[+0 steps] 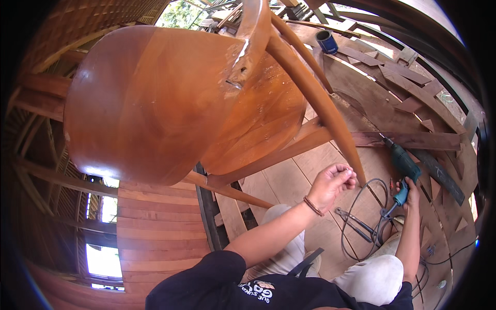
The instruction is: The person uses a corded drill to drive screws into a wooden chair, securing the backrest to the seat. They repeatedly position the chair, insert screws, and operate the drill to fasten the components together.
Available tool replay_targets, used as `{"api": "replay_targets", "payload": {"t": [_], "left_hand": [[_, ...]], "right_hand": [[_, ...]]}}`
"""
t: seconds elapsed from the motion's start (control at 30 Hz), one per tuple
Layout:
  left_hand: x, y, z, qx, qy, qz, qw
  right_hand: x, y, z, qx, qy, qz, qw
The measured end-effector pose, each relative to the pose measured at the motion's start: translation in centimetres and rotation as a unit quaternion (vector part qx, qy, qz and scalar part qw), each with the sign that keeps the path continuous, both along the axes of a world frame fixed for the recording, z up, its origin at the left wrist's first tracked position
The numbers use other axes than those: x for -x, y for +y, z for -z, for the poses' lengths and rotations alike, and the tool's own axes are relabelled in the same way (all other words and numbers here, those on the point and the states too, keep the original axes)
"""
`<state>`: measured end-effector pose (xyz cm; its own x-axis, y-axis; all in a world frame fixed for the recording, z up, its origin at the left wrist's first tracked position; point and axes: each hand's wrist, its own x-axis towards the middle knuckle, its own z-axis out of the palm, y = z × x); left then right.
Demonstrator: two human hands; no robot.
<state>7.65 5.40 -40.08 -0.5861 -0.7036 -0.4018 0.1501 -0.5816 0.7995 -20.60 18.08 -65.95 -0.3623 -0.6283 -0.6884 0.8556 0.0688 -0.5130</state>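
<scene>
In my right hand (409,194) is the handle of a teal power drill (403,160), its bit pointing up and away over the wooden floor. My left hand (335,187) is raised near a curved chair leg (330,118), fingers pinched together. Something tiny and pale may be at its fingertips, too small to name. A varnished brown wooden chair (150,98) lies tipped in front of me. Where its frame meets the broad panel, a joint (237,72) shows a dark hole and a chipped, pale patch.
Pliers (356,226) lie on the floor beside the looped drill cord (343,243). A blue can (326,42) stands at the far right. Wood offcuts (408,77) are scattered there, and a wooden beam (429,140) lies beyond the drill. Planks (160,232) cover the left side.
</scene>
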Motion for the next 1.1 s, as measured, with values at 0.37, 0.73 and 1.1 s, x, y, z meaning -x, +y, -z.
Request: {"api": "replay_targets", "payload": {"t": [0.37, 0.73, 1.1], "left_hand": [[2.4, -4.2, -8.6, 0.123, 0.100, -0.051, 0.986], [4.1, -4.4, -13.6, 0.192, 0.179, -0.058, 0.963], [5.5, -3.6, -14.1, 0.213, 0.140, -0.116, 0.960]], "right_hand": [[-3.8, 7.8, -15.9, 0.214, 0.169, 0.058, 0.960], [-3.1, 3.7, -17.6, 0.307, 0.215, 0.019, 0.927], [-2.0, 0.3, -15.5, 0.321, 0.125, -0.133, 0.929]]}}
